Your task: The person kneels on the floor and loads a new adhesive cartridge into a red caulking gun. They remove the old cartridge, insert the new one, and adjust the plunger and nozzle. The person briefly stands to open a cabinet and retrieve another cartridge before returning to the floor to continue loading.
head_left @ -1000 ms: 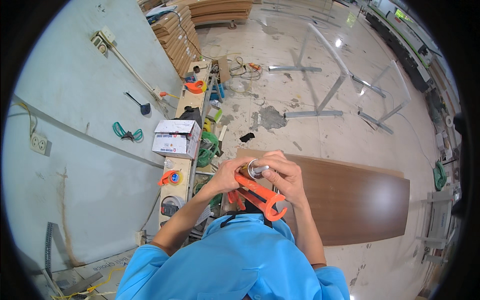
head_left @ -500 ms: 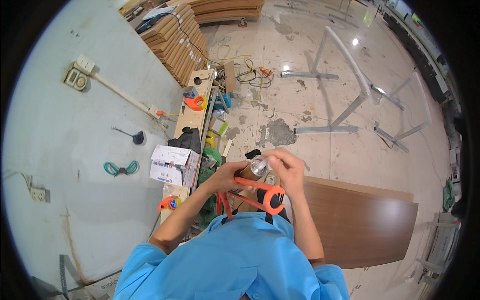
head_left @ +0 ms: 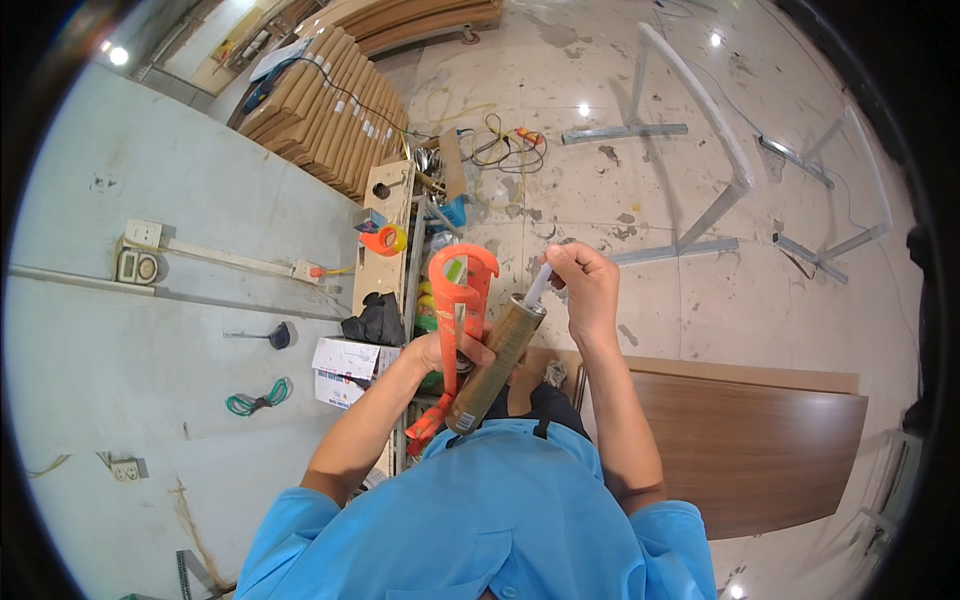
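My left hand is closed around an orange caulking gun and a gold-brown sealant cartridge together. The cartridge lies beside the gun's frame, not in it, and leans with its top toward the upper right. A slim white nozzle stands at the cartridge's top end. The fingers of my right hand pinch the nozzle's upper part. Whether the nozzle is fixed to the cartridge I cannot tell. The gun's open front end points away from me, and its handle hangs near my waist.
To the left runs a narrow wooden bench with an orange tape dispenser and a white carton. Brown boards are stacked beyond it. A wood-grain panel lies at right; metal frames stand on the floor.
The caulking gun has swung from pointing right to pointing away from me. The cartridge has tilted, so its length now shows. My right hand has risen slightly, still at the nozzle.
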`<state>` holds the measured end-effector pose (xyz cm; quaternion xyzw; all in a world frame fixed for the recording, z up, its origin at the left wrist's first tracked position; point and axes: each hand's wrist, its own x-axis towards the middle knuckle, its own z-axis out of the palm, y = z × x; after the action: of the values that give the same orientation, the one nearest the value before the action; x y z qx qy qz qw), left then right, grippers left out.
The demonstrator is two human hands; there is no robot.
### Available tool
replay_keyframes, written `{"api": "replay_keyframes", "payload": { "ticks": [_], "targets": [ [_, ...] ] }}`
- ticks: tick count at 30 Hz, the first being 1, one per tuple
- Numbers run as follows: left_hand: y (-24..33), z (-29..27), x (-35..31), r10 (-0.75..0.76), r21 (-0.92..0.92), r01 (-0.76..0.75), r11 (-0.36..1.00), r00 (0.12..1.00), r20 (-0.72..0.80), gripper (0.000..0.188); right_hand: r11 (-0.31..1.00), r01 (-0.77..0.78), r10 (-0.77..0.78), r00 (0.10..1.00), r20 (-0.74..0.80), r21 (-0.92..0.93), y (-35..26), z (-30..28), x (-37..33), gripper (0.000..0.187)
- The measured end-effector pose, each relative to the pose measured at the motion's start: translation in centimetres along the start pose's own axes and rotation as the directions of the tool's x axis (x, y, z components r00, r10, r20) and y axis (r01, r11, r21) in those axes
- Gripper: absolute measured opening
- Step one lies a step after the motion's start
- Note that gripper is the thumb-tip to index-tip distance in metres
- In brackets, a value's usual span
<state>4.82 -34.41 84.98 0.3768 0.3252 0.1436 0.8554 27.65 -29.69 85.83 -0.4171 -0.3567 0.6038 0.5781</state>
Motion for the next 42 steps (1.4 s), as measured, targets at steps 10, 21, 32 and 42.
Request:
{"api": "replay_keyframes", "payload": {
  "ticks": [10,21,32,42],
  "targets": [
    [0.2,-3.7,3.4,0.025,-0.005,-0.025,1.0,0.997,0.072,0.066,0.977,0.142,-0.162,0.98,-0.115,-0.161,0.7,0.1,2.1,0.028],
    [2.5,-5.8,3.4,0.03,0.121,-0.051,0.991,0.986,0.167,0.061,0.894,0.2,-0.098,0.96,0.261,-0.401,-2.1,1.7,2.6,0.04],
    [5.1,-5.7,4.3,0.054,0.473,-0.03,0.881,0.998,-0.036,0.041,0.753,0.155,-0.201,0.98,0.002,-0.64,0.8,1.3,4.2,0.049],
    [7.9,-9.9,5.9,0.043,-0.211,-0.03,0.977,0.997,0.059,0.051,0.935,-0.149,0.179,0.982,0.065,-0.321,2.5,2.9,7.5,0.055]
  ]
}}
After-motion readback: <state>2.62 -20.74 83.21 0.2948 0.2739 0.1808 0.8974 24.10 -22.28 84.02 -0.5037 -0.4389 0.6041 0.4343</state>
